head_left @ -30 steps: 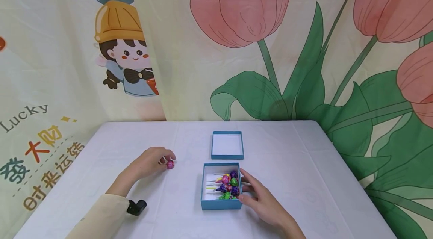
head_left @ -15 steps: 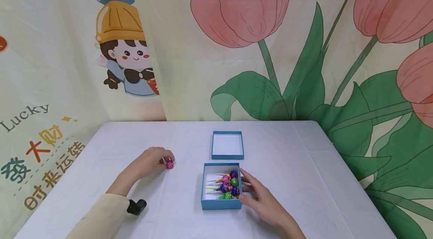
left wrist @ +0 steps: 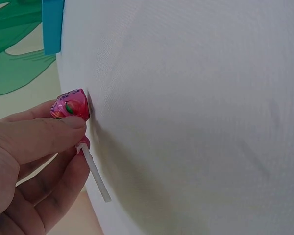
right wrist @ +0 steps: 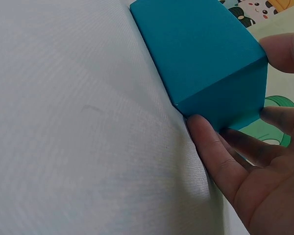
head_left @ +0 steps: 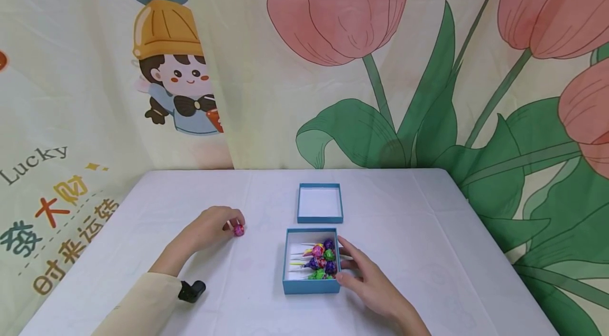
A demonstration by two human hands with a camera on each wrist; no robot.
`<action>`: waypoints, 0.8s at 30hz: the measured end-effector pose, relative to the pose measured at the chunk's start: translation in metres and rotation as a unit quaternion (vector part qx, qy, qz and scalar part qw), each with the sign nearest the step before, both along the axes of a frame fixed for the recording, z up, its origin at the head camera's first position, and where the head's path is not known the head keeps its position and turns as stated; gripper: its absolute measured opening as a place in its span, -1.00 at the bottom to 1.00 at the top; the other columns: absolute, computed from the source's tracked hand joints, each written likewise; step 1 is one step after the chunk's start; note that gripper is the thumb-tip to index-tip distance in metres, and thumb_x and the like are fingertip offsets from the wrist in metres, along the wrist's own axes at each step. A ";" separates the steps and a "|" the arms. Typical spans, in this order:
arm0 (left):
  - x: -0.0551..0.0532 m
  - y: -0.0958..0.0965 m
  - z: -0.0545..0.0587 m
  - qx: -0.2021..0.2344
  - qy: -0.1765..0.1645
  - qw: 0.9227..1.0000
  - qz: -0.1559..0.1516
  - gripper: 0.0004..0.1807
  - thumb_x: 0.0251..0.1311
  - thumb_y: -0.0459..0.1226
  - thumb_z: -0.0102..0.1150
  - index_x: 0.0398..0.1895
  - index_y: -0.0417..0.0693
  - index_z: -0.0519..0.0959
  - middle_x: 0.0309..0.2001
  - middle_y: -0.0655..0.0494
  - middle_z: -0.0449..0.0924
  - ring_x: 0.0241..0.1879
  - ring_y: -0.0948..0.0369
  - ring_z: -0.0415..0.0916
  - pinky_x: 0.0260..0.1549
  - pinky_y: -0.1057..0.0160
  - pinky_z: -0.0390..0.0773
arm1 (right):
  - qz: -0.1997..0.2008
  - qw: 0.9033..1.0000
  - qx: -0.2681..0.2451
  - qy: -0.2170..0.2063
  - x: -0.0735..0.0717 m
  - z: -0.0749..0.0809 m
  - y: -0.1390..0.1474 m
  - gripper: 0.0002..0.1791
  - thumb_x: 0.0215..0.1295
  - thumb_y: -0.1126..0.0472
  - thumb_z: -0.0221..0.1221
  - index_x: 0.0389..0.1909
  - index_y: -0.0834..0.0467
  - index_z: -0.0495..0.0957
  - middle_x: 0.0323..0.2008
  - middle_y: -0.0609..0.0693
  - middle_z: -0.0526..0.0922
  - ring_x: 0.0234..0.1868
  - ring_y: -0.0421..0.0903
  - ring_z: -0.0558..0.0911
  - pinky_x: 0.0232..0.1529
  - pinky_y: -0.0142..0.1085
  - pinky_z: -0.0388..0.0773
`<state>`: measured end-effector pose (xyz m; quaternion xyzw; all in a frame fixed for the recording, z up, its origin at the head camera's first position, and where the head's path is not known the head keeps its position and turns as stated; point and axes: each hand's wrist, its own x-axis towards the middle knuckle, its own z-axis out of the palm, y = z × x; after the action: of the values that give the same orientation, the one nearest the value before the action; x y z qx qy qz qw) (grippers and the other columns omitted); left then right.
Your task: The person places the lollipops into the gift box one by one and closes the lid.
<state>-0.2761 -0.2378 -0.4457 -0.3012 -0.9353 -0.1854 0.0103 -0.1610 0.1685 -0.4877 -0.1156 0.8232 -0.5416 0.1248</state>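
Observation:
My left hand (head_left: 216,227) pinches a pink-wrapped lollipop (left wrist: 71,104) between thumb and fingers, low over the white tablecloth at the left. Its short white stick (left wrist: 95,172) points toward the lower right in the left wrist view. With fingers spread and only slightly bent, my right hand (head_left: 368,278) rests against the right side of an open blue box (head_left: 311,287); the thumb touches near its rim. Inside the box lie several wrapped lollipops (head_left: 317,262) in purple, green and pink, heads to the right and sticks to the left.
Behind the box lies its blue lid (head_left: 320,204), white inside facing up. A black clip-like object (head_left: 192,291) is at the left sleeve's cuff. The white-covered table (head_left: 404,209) meets a curtain (head_left: 247,87) printed with tulips and a cartoon figure.
Almost nothing differs. The left hand and its lollipop have shifted very slightly to the left since the first frame; the right hand and box have kept their places.

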 end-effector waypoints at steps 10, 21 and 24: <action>0.004 0.013 0.008 0.001 0.000 1.000 0.003 -0.72 0.23 -0.49 0.44 -0.15 0.09 0.69 -0.27 0.28 0.68 -0.29 0.29 0.54 -0.18 0.18 0.63 | 0.004 1.000 -0.002 0.001 0.000 0.002 0.001 -0.14 0.50 0.01 0.27 0.71 -0.11 0.09 0.54 0.26 0.34 0.40 0.22 0.52 0.32 0.24 0.53; 0.019 0.049 0.031 0.015 0.005 1.000 -0.025 -0.71 0.21 -0.51 0.44 -0.13 0.02 0.70 -0.26 0.31 0.69 -0.26 0.33 0.59 -0.22 0.31 0.68 | 0.000 1.000 0.000 -0.001 0.000 0.001 0.000 -0.14 0.49 -0.02 0.28 0.70 -0.14 0.10 0.54 0.24 0.35 0.40 0.22 0.52 0.31 0.25 0.53; 0.023 0.059 0.037 0.021 0.005 0.999 -0.036 -0.72 0.22 -0.50 0.44 -0.12 0.03 0.70 -0.25 0.30 0.69 -0.26 0.34 0.59 -0.22 0.33 0.68 | -0.001 1.000 0.000 -0.002 0.000 0.001 0.001 -0.14 0.49 -0.03 0.28 0.70 -0.14 0.10 0.54 0.25 0.35 0.41 0.22 0.52 0.32 0.26 0.52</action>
<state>-0.2527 -0.1785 -0.4085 -0.3357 -0.9195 -0.2040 0.0143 -0.1613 0.1690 -0.4866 -0.1132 0.8232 -0.5419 0.1260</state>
